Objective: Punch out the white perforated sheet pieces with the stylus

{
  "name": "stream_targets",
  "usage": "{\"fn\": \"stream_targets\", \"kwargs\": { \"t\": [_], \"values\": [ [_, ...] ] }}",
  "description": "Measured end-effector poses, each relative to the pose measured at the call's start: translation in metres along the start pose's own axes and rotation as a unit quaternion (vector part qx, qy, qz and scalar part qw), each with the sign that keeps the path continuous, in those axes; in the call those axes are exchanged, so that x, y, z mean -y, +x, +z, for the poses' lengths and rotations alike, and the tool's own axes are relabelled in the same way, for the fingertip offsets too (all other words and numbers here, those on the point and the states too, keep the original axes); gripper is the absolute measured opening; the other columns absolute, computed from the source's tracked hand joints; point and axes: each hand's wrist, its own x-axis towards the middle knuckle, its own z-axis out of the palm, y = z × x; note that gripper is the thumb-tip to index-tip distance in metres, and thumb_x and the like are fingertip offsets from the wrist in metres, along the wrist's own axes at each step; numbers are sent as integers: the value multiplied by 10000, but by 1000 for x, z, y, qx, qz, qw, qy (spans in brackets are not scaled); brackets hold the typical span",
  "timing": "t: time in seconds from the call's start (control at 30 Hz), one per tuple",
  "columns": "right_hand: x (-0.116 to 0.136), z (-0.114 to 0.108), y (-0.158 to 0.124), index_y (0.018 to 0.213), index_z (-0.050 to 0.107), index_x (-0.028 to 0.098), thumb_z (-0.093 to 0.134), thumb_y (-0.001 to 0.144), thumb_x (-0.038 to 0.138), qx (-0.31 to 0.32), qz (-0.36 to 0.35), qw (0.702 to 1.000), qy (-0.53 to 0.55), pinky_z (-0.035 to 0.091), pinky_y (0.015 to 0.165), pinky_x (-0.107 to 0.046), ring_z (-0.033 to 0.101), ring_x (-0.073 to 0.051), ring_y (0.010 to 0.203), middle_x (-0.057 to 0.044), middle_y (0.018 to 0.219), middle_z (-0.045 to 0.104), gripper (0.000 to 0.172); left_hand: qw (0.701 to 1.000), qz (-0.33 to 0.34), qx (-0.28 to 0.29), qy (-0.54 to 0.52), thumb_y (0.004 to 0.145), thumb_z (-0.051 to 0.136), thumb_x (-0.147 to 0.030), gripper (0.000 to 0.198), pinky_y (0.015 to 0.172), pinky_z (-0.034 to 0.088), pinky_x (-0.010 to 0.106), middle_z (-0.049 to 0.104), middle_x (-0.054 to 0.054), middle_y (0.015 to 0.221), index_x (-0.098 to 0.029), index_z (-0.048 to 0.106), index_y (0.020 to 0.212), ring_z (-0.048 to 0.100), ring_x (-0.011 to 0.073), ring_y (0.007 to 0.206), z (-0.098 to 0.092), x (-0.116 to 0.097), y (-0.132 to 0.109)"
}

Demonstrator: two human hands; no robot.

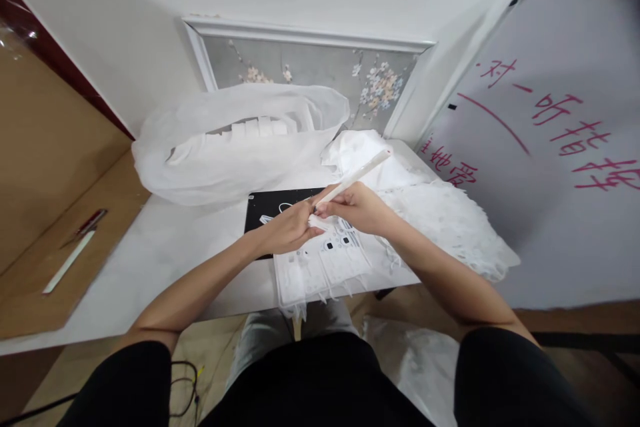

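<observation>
at the left, a pale strip (67, 263) and a slim dark-red tool (91, 221) lie on a brown cardboard panel (30, 312). next, a cloudy plastic bag (160, 163) holding white strips (260, 128) rests at the back of the white table (165, 240). the person's left hand (287, 228) bends over a flat black board (257, 213) and white printed sheets (334, 260); i can't tell whether its fingers pinch anything. just beside it the right hand (367, 208) pinches a slim white stick (361, 170), slanting up to the right, its lower end by the left hand. farther right, a frilly white heap (445, 227) sits before a whiteboard with red handwriting (575, 227).
</observation>
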Motion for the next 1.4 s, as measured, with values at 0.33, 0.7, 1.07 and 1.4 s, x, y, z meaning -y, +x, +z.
{"fn": "stream_targets", "kwargs": {
  "t": [0.33, 0.7, 1.07, 1.4],
  "values": [
    [-30, 32, -12, 903, 748, 250, 815, 795, 483, -91, 63, 955, 275, 606, 746, -356, 741, -215, 778, -9, 782, 757, 265, 973, -99, -95, -184, 1029, 491, -535, 452, 785, 507, 377, 610, 61, 1042, -235, 281, 1296, 631, 211, 871, 36, 16, -7],
    [-30, 66, -9, 918, 717, 288, 772, 825, 500, -153, 1, 940, 304, 605, 822, -385, 734, -224, 863, -13, 907, 743, 239, 938, -211, -98, -256, 986, 577, -554, 434, 787, 539, 356, 653, 78, 1112, -227, 510, 1263, 641, 221, 945, 12, -12, -30],
    [-86, 92, -6, 790, 659, 213, 705, 756, 343, -122, 158, 953, 226, 457, 380, -262, 382, -93, 274, 71, 406, 554, 142, 822, -229, -308, -420, 835, 797, -379, 297, 789, 571, 377, 738, 51, 940, -205, 571, 919, 725, 259, 923, -82, -31, -73],
    [-98, 152, -1, 731, 694, 173, 669, 656, 228, 13, 195, 941, 278, 464, 393, -215, 591, -133, 414, -11, 521, 677, 96, 826, -334, -381, -246, 751, 837, -279, 251, 873, 524, 317, 735, 41, 927, -183, 668, 910, 685, 214, 964, -189, 28, -191]
  ]
}}
